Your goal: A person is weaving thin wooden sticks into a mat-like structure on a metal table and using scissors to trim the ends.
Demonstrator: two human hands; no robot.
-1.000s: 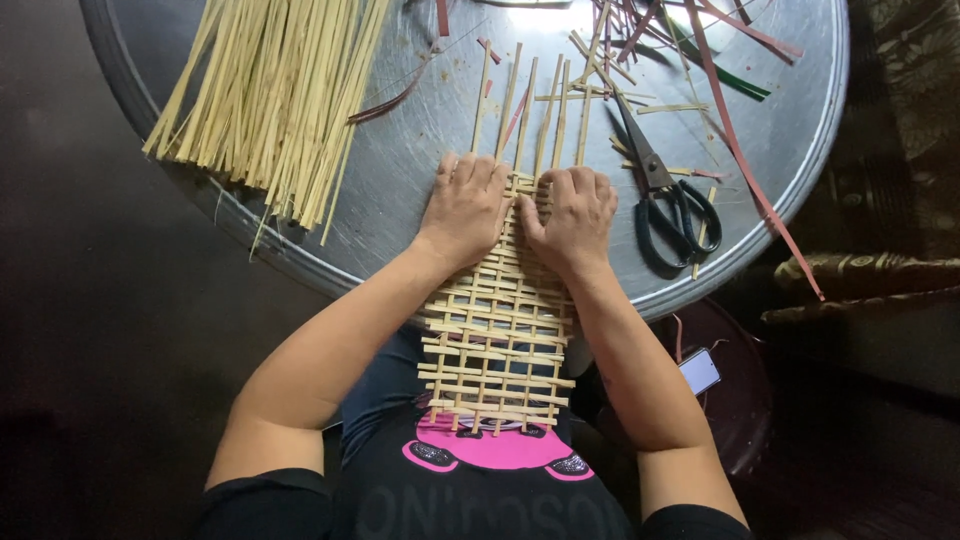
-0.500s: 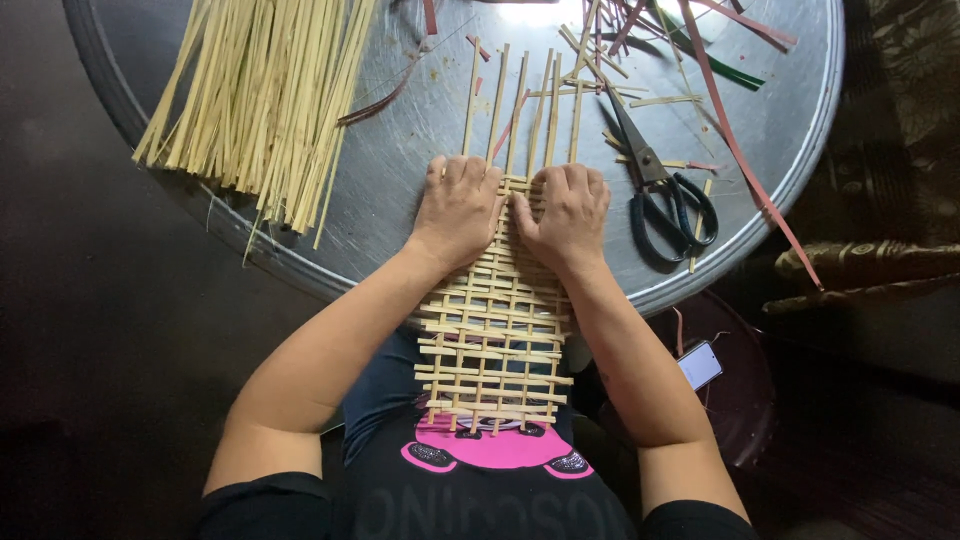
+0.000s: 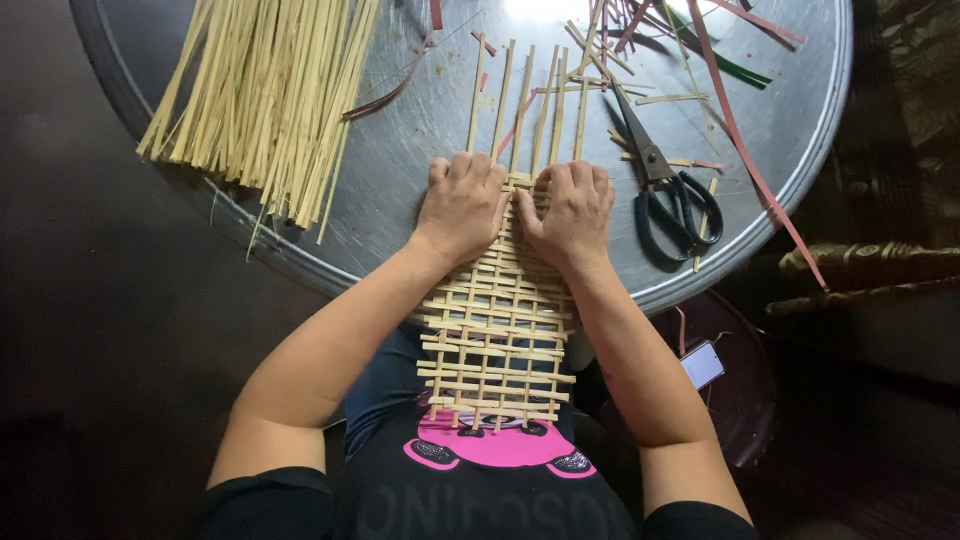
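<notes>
While both hands stay pressed side by side as a second ago, the left hand [image 3: 462, 205] and right hand [image 3: 568, 212] lie flat, gripping nothing, on the woven strip mat's [image 3: 497, 335] far edge, spanning worktop [image 3: 400, 160] rim to lap.

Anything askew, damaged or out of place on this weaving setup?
Nothing damaged. The woven mat hangs off the round metal tray onto the lap, both hands pressing its top. Coloured offcut strips lie scattered by the scissors.
</notes>
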